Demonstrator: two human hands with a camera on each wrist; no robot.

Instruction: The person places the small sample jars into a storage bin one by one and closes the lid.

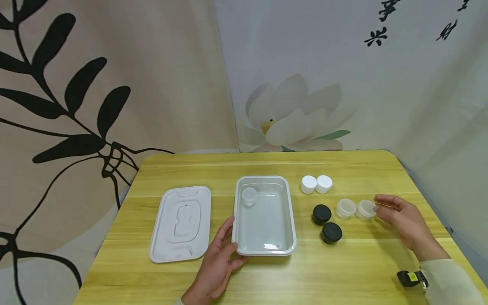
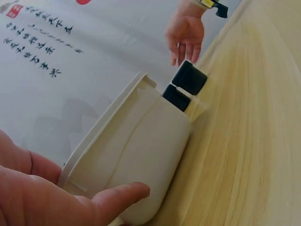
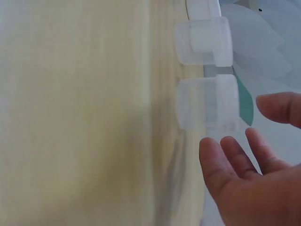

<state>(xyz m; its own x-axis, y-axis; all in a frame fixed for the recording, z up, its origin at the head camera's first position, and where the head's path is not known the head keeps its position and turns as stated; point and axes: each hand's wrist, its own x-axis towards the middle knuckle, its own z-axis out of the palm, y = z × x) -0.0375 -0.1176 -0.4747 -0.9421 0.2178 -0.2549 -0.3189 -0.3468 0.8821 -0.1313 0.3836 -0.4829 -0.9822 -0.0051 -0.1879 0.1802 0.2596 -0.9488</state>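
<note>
A white rectangular plastic box (image 1: 264,250) stands in the middle of the table, with one small translucent round jar (image 1: 249,197) inside at its far left. My left hand (image 1: 218,260) holds the box by its near left corner, a finger lying along the outer wall in the left wrist view. Over to the right, my right hand (image 1: 404,220) is beside a clear jar (image 1: 366,209), thumb and fingers apart around nothing. In the right wrist view its fingertips (image 3: 211,150) are just short of that jar. Another clear jar (image 1: 346,208) sits to its left.
A white lid (image 1: 181,224) lies flat left of the box. Right of the box are two black round jars (image 1: 326,223), with two white ones (image 1: 316,184) behind them. The wooden table (image 1: 305,279) meets a printed curtain (image 1: 324,63) at the back.
</note>
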